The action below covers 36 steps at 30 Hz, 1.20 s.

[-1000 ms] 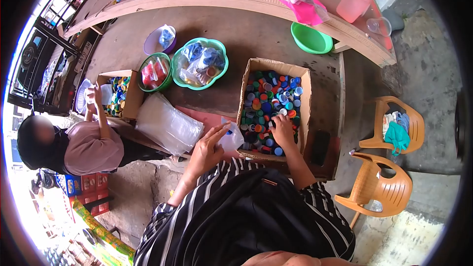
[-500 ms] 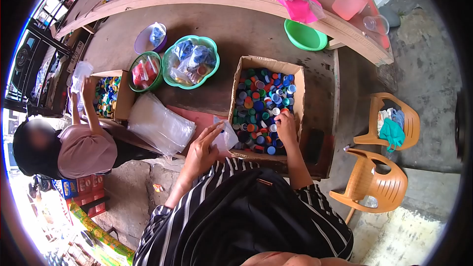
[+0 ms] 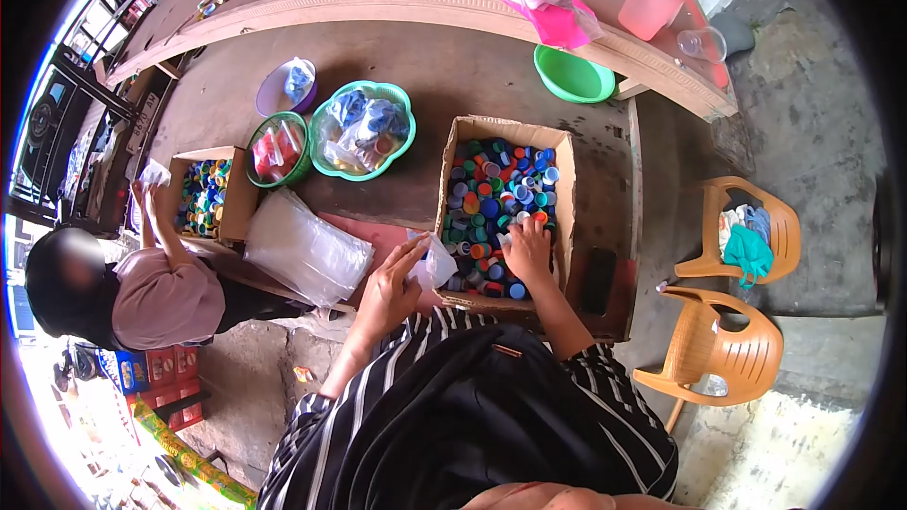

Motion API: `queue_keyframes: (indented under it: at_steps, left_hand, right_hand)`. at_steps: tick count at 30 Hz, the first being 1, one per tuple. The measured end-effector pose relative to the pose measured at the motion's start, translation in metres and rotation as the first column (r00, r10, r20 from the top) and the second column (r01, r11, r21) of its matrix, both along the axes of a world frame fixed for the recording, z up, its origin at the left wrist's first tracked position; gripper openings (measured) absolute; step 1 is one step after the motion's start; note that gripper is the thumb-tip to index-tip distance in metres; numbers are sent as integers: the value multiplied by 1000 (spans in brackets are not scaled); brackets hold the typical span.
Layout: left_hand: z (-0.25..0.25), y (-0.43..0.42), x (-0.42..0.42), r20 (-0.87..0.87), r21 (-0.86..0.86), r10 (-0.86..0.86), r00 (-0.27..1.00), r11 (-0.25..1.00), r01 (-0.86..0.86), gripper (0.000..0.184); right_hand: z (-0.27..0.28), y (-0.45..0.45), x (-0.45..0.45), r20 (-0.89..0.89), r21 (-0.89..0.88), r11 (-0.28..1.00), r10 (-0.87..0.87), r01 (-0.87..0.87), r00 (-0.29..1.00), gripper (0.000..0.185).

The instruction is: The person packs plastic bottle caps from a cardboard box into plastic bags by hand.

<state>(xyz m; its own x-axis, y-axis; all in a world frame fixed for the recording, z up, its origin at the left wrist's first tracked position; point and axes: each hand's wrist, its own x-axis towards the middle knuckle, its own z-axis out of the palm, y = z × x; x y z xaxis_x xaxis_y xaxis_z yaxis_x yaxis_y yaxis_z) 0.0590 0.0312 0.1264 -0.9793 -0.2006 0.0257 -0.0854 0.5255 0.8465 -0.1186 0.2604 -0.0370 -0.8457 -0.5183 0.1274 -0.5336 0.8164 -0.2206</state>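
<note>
A cardboard box [image 3: 564, 189] full of coloured bottle caps [image 3: 491, 191] stands on the table in front of me. My right hand [image 3: 529, 253] reaches into its near right part, fingers curled down among the caps; whether they grip one is hidden. Left of the box, my left hand [image 3: 389, 285] has its thumb and fingers around the edge of a small clear plastic bag [image 3: 435, 264]. The bag leans against the box's left side. A stack of clear plastic bags [image 3: 307, 247] lies farther left on the table.
Beyond the stack are a turquoise basin [image 3: 364, 168], a green basket [image 3: 299, 170] and a purple bowl [image 3: 274, 90]. A green bowl [image 3: 574, 77] sits under the raised shelf [image 3: 416, 8]. At left, another person [image 3: 165, 297] handles a bag beside a smaller cap box [image 3: 240, 203]. Orange chairs [image 3: 723, 345] stand right.
My right hand has shifted left and nearer within the cap box. My left hand stays at the bag. The other person's hands have lowered with their bag since half a second ago.
</note>
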Motion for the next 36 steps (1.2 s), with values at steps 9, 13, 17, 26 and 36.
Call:
queue_keyframes:
  at_steps: [9, 13, 17, 26, 36]
  left_hand:
    - [-6, -6, 6, -46, -13, -5, 999, 1000, 4, 62]
    - [-6, -8, 8, -67, -10, -18, 998, 1000, 17, 61]
    - [-7, -11, 11, -72, -23, -26, 997, 999, 24, 60]
    - [-7, -16, 12, -71, -21, -11, 997, 1000, 10, 60]
    - [-12, -14, -1, -130, -21, -69, 989, 998, 66, 60]
  right_hand:
    - [3, 8, -2, 23, -23, 987, 160, -160, 987, 31]
    - [3, 6, 5, 55, -53, 986, 163, -160, 985, 29]
    - [-5, 14, 5, 168, -153, 982, 139, -113, 976, 36]
    - [9, 25, 3, 226, -547, 835, 218, -62, 950, 53]
    - [26, 15, 11, 466, -650, 756, 308, 84, 829, 39]
